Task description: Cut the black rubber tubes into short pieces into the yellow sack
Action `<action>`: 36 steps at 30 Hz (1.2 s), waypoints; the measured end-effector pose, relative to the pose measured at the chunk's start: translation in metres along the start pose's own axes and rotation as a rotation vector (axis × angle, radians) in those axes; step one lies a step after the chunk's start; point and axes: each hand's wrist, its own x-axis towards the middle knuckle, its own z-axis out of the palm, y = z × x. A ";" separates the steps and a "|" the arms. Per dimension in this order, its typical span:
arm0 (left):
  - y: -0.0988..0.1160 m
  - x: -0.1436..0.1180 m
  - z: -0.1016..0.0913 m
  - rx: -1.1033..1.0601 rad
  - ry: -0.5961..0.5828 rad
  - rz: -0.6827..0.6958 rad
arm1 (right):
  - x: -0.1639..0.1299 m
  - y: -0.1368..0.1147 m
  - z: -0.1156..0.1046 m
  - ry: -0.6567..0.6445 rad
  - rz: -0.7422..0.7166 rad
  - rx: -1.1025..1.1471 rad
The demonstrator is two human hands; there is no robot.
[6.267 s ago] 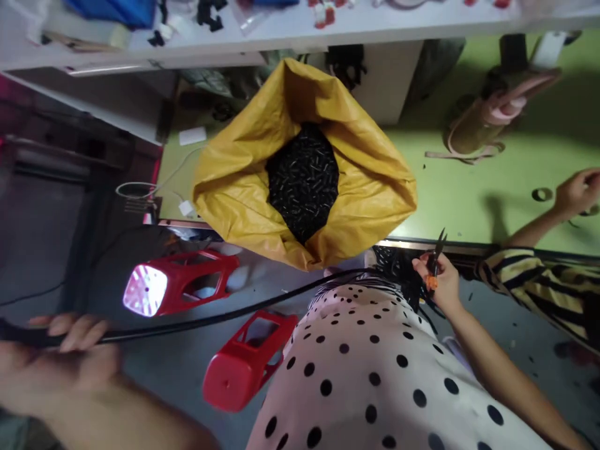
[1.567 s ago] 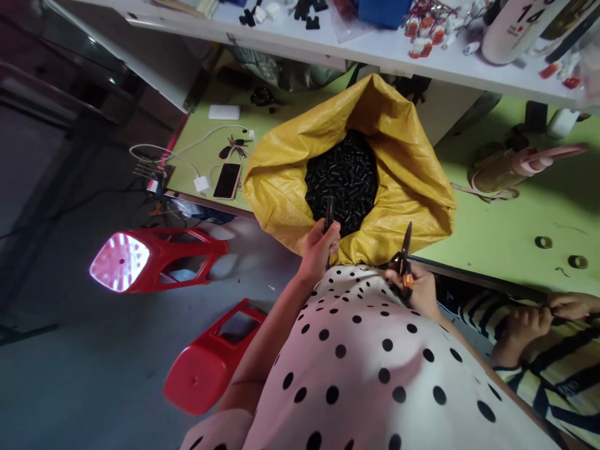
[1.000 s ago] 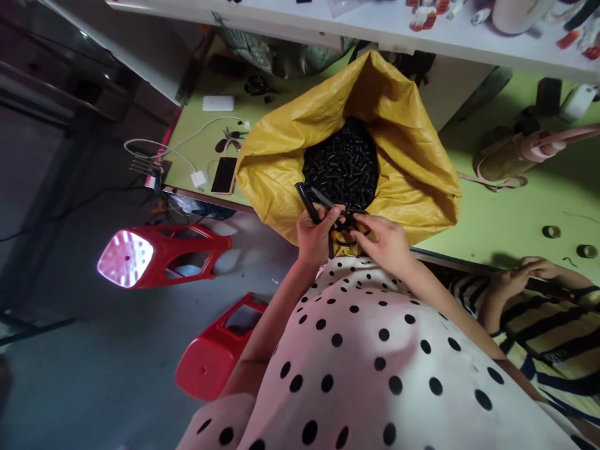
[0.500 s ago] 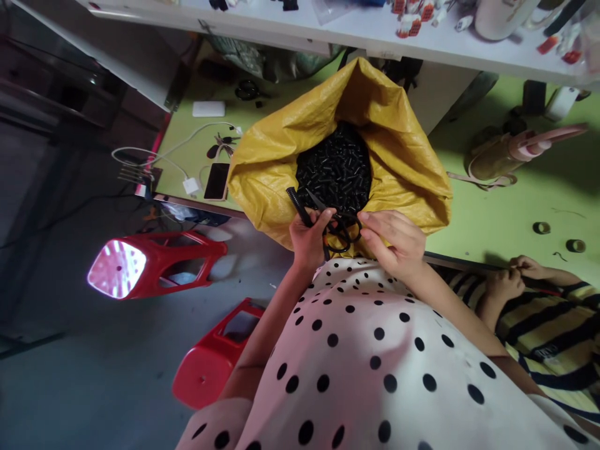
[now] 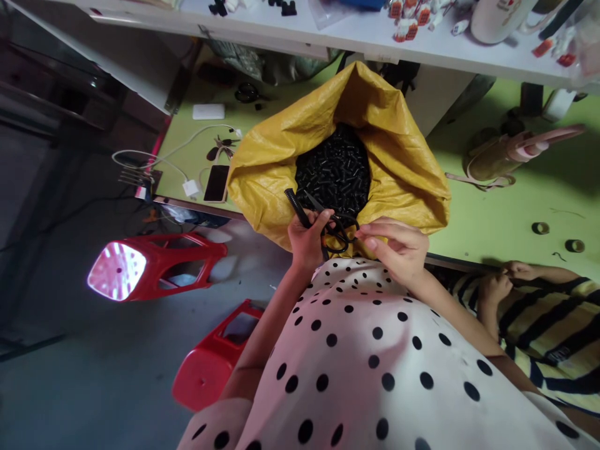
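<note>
My left hand (image 5: 307, 242) is closed round a black ribbed tube (image 5: 297, 207), whose upper end sticks out past the fingers. Black-handled scissors (image 5: 336, 240) lie between my hands, the blade pointing up and left beside the tube. At the scissors' handle loop, the thumb and fingers of my right hand (image 5: 399, 250) are pinched together. Just beyond both hands, a yellow woven sack (image 5: 267, 169) gapes wide, with many short black tube pieces (image 5: 335, 169) inside. How far the left fingers also bear on the scissors is hidden.
A phone (image 5: 216, 183), keys (image 5: 221, 149) and a white charger cable (image 5: 162, 149) lie left on the green table. A pink-strapped bottle (image 5: 497, 159) and tape rolls (image 5: 541, 228) are right. Another person's hands (image 5: 504, 281) are at lower right. Red stools (image 5: 159, 265) stand left.
My right hand's fingers have shifted slightly at the scissors' handle. The left hand still grips the tube. The other person's hands have moved a little left.
</note>
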 end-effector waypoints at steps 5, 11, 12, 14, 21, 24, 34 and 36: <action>0.000 0.000 -0.001 0.018 -0.003 0.010 | -0.001 0.003 -0.004 -0.122 0.299 0.509; 0.001 -0.003 -0.001 0.035 -0.023 0.011 | -0.002 0.012 -0.003 -0.329 0.488 0.878; 0.002 -0.003 -0.001 0.045 -0.024 0.007 | -0.003 0.013 -0.002 -0.338 0.500 0.904; 0.002 -0.004 -0.001 0.054 -0.023 0.002 | -0.006 0.013 0.000 -0.348 0.513 0.948; 0.003 -0.005 0.000 0.062 -0.022 -0.009 | -0.005 0.012 0.000 -0.258 0.475 0.569; -0.003 -0.007 0.003 0.066 -0.025 -0.007 | -0.009 0.027 0.001 -0.181 0.337 -0.165; -0.008 -0.016 0.011 0.157 -0.136 -0.005 | -0.032 0.069 0.000 -0.057 0.331 -0.508; -0.002 -0.013 0.007 0.120 -0.165 -0.099 | -0.028 0.062 -0.009 0.023 0.402 -0.258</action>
